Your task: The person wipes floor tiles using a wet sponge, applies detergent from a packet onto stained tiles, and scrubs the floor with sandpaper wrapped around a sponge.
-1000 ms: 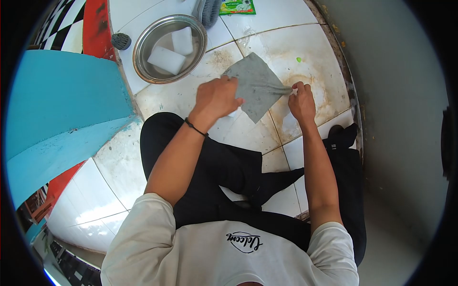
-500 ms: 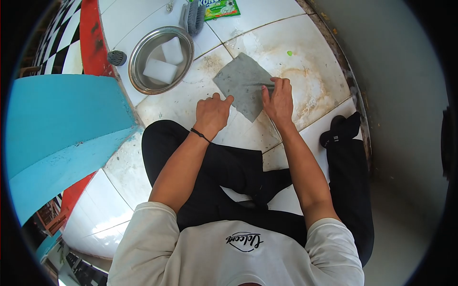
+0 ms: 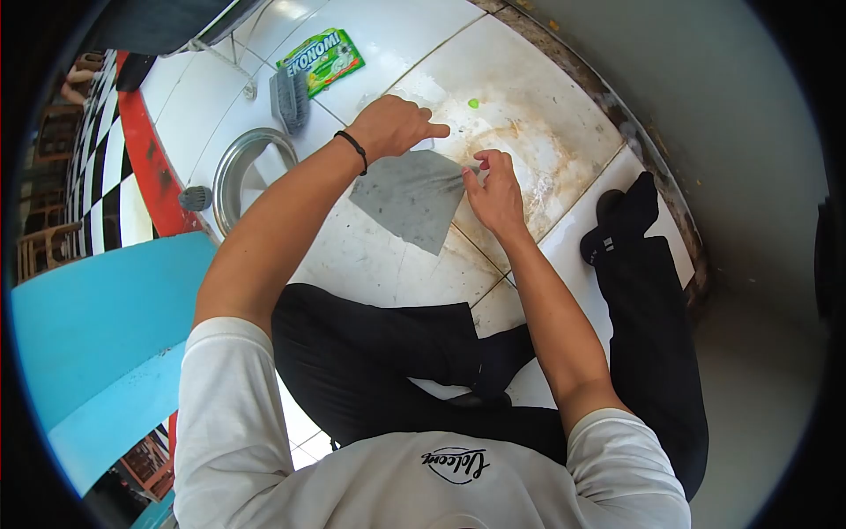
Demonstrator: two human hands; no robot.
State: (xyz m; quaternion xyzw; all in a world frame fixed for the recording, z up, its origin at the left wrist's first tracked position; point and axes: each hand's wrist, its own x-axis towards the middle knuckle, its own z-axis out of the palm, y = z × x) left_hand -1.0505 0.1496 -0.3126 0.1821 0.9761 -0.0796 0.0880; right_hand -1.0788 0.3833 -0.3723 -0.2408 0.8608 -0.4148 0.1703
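Note:
A grey cloth (image 3: pixel 407 201) with dark specks lies on the tiled floor, its right corner bunched. That corner is pinched between the thumb and fingers of my right hand (image 3: pixel 495 196). Just above the cloth's upper edge is my left hand (image 3: pixel 398 128), palm down with its fingers curled together. What it holds, if anything, is hidden; a small whitish patch shows just below its fingertips. My left forearm partly covers a metal basin (image 3: pixel 231 167) with a white block (image 3: pixel 271 162) inside.
Beyond the basin lie a grey brush (image 3: pixel 289 99) and a green packet (image 3: pixel 322 60). A small dark scrubber (image 3: pixel 195 198) is left of the basin. Brown stains mark the tiles at right, near a green scrap (image 3: pixel 473 103). A grey wall (image 3: pixel 749 159) runs along the right.
The view has shifted. My left hand has moved away from me, beyond the cloth's upper edge. My right hand has drawn the cloth's corner into a pinch, and the cloth has turned.

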